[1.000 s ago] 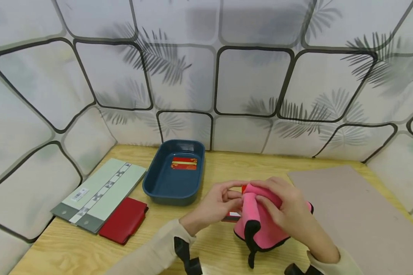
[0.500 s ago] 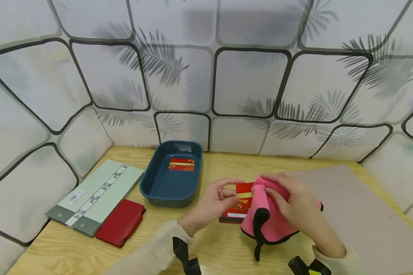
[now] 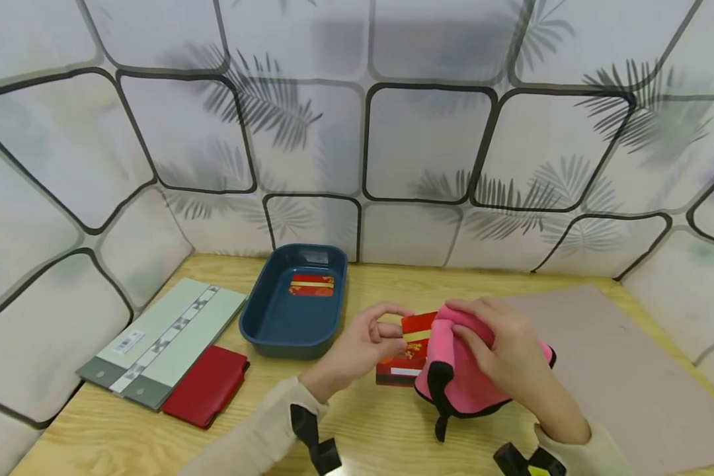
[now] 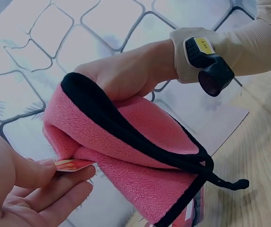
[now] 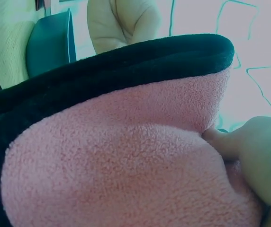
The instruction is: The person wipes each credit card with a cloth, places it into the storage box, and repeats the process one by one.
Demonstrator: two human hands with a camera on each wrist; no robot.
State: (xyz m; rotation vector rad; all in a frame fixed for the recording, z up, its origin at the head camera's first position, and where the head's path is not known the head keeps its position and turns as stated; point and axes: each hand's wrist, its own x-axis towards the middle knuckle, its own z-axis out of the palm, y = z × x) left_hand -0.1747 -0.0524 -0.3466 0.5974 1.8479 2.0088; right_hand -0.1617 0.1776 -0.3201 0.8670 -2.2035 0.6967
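Observation:
My left hand [image 3: 363,349] pinches a red card [image 3: 418,334] with a gold stripe by its left side, between thumb and fingers; the left wrist view shows this card [image 4: 74,164] nearly edge-on. My right hand [image 3: 512,347] grips a folded pink cloth [image 3: 469,387] with black edging, thumb pressed into the fold near the card. The cloth covers the card's right end, and its black-edged corner droops toward the table. Below the held card, another red card [image 3: 396,372] with a white strip lies on the table, partly behind the cloth.
A dark blue tray [image 3: 288,351] stands left of my hands, with a red and gold card [image 3: 311,285] lying in it. Farther left, a red leather-like case [image 3: 205,389] lies against a pale green folder [image 3: 181,320]. A grey-brown sheet [image 3: 625,377] covers the right side.
The pink cloth in my right hand has shifted rightward off the held card, baring most of its front. My left hand keeps its pinch on the card, and the lower card shows more.

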